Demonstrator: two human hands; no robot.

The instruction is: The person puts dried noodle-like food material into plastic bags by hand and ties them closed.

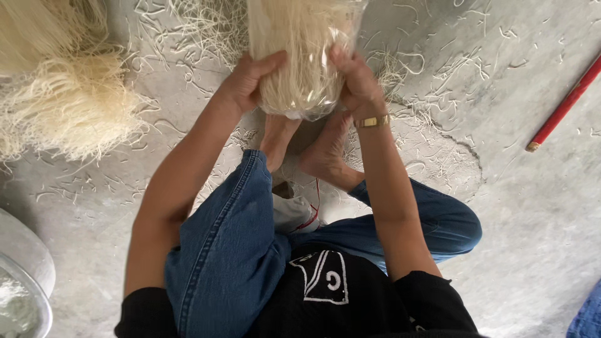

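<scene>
A thick bundle of pale dried noodles in a clear plastic bag (305, 59) stands on end above my bare feet (307, 147). My left hand (247, 81) grips the left side of the bag near its bottom. On the right side, my right hand (358, 84), with a gold watch at the wrist, presses against it. I sit on the grey concrete floor (513, 206) in blue jeans, knees bent outward.
A loose heap of pale noodles (59, 94) lies at the left. Broken noodle bits (438, 75) litter the floor. A red stick (563, 106) lies at the right edge. A metal basin rim (28, 281) shows bottom left. A red string (310, 216) lies by my lap.
</scene>
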